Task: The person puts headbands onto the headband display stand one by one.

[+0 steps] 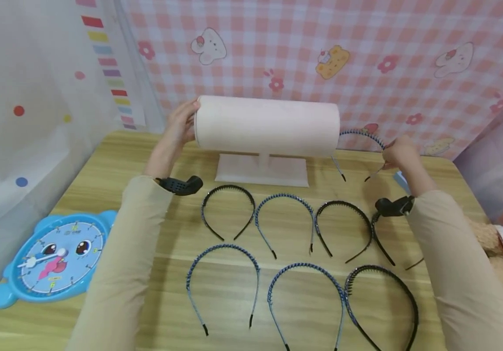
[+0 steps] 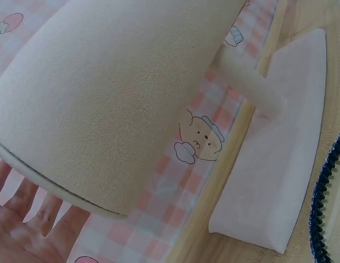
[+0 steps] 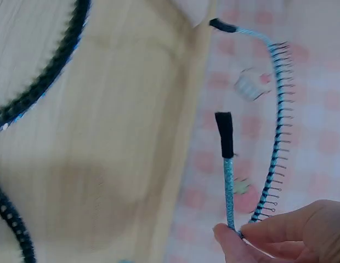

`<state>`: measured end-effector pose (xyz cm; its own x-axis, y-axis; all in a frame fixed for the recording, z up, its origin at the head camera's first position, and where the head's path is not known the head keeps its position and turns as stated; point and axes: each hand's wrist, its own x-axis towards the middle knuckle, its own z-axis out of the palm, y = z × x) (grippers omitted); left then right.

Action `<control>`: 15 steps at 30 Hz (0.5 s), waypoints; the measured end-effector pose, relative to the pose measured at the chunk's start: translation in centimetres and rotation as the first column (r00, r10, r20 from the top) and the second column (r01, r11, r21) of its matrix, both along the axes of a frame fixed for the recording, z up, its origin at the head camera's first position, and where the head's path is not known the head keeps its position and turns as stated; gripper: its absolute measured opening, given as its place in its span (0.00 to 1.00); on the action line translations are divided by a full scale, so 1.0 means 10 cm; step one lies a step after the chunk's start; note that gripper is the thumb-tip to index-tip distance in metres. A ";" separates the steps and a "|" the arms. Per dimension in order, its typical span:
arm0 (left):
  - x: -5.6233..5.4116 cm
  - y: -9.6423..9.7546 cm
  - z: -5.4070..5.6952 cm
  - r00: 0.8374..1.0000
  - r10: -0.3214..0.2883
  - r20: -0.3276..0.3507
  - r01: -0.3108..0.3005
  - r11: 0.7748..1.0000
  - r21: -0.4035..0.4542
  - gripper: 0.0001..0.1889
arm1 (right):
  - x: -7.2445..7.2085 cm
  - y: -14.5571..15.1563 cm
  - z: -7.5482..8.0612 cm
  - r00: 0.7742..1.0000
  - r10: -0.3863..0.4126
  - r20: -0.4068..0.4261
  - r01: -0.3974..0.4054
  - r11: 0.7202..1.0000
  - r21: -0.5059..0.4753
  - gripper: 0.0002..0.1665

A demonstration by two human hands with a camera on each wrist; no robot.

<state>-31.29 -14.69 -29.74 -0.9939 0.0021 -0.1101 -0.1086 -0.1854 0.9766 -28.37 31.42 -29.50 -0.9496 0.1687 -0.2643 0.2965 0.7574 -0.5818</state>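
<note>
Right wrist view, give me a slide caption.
Right hand pinching a blue headband in front of checked cloth.

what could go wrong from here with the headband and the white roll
The right hand pinches the blue headband on one side only, so it might twist or swing.

The white roll stands on one narrow post; a push from the left hand at its end could tip it.

The right sleeve reaches over a partly hidden black headband and might drag it.
</note>
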 end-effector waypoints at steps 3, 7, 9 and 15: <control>0.00 -0.01 0.00 1.000 0.002 0.007 -0.003 1.000 0.008 0.27 | 0.03 -0.10 0.10 0.995 -0.008 -0.102 0.008 1.000 -0.005 0.29; 0.00 -0.01 -0.01 1.000 0.003 0.008 -0.003 1.000 -0.002 0.27 | 0.10 -0.22 0.21 0.961 0.020 -0.277 0.002 0.997 0.076 0.27; 0.00 -0.02 -0.02 1.000 0.000 0.004 0.000 1.000 -0.003 0.27 | 0.13 -0.26 0.25 0.928 0.038 -0.370 0.007 0.993 0.118 0.26; 0.00 -0.04 -0.03 0.999 -0.027 -0.026 0.026 0.999 -0.039 0.27 | 0.24 -0.45 0.33 0.861 0.070 -0.504 0.030 0.982 0.188 0.21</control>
<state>-31.31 -15.13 -29.99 -0.9962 0.0250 -0.0840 -0.0868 -0.1447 0.9857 -26.02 26.93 -26.23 -0.9466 0.1457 0.2877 -0.0178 0.8671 -0.4978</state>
